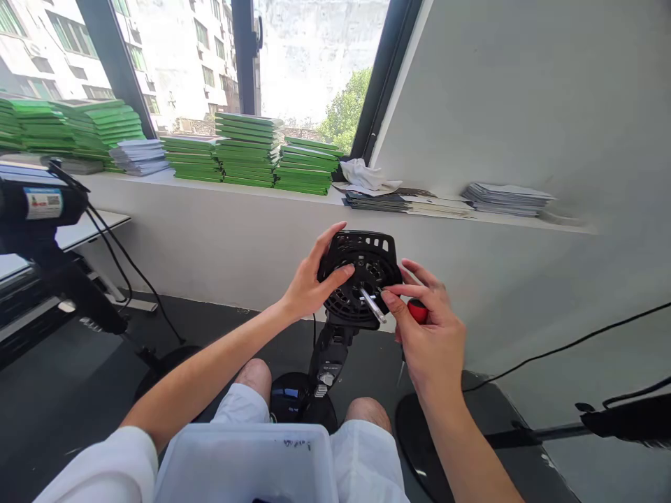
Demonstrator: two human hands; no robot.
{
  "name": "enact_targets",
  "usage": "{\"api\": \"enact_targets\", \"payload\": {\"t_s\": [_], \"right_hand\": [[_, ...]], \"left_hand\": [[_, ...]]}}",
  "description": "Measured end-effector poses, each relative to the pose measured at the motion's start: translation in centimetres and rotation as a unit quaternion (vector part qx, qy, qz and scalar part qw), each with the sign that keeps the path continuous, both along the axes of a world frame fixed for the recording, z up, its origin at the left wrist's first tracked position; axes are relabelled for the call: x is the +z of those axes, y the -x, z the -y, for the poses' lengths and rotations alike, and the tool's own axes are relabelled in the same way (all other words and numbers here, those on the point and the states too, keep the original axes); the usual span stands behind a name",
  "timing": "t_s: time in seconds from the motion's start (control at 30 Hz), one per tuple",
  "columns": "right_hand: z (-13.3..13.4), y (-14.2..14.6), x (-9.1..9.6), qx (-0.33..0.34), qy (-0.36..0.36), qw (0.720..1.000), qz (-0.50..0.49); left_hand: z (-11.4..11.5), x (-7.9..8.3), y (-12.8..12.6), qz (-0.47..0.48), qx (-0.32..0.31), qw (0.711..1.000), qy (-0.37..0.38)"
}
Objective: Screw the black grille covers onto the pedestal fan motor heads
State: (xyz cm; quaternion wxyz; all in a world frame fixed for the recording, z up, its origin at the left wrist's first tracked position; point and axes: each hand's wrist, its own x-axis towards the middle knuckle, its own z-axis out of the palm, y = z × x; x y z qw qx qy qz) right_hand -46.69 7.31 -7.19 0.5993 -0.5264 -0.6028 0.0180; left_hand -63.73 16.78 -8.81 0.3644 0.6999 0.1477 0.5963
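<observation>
A black fan motor housing (pixel 373 262) with a slotted rim sits on top of a fan stand (pixel 330 356), its bright metal shaft (pixel 373 305) sticking out toward me. My left hand (pixel 310 281) grips the housing from the left, thumb across its face and fingers behind the edge. At its right side, my right hand (pixel 434 328) has a red-handled screwdriver (pixel 418 310) tucked in the palm, blade pointing down. Thumb and forefinger of that hand pinch close to the housing's face beside the shaft; whatever small thing they hold is too small to make out.
A translucent plastic bin (pixel 246 461) rests on my lap. Another fan stand (pixel 63 258) is at the left, and a round black base (pixel 430 447) lies at the right. Green stacks (pixel 246 150) line the windowsill. A black cable (pixel 566 342) runs along the right wall.
</observation>
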Motion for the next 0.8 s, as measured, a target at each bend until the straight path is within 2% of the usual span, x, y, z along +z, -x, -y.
{"api": "enact_targets", "payload": {"t_s": [0.17, 0.37, 0.5, 0.63, 0.8], "right_hand": [[0.0, -0.1, 0.5, -0.018, 0.034, 0.999, 0.003], [-0.7, -0.4, 1.1, 0.007, 0.086, 0.996, 0.009], [-1.3, -0.5, 0.7, 0.044, 0.107, 0.990, -0.082], [-2.0, -0.4, 0.4, 0.064, 0.170, 0.971, -0.153], [-3.0, -0.4, -0.9, 0.094, 0.148, 0.968, -0.181]], "left_hand": [[0.0, 0.0, -0.4, 0.003, -0.003, 1.000, 0.005], [-0.3, 0.2, -0.2, 0.001, 0.004, 1.000, 0.012], [-0.4, 0.4, -0.4, 0.020, 0.002, 1.000, 0.018], [-0.7, 0.5, -0.8, 0.025, 0.006, 0.999, 0.021], [-0.8, 0.3, -1.0, 0.037, 0.042, 0.998, 0.026]]}}
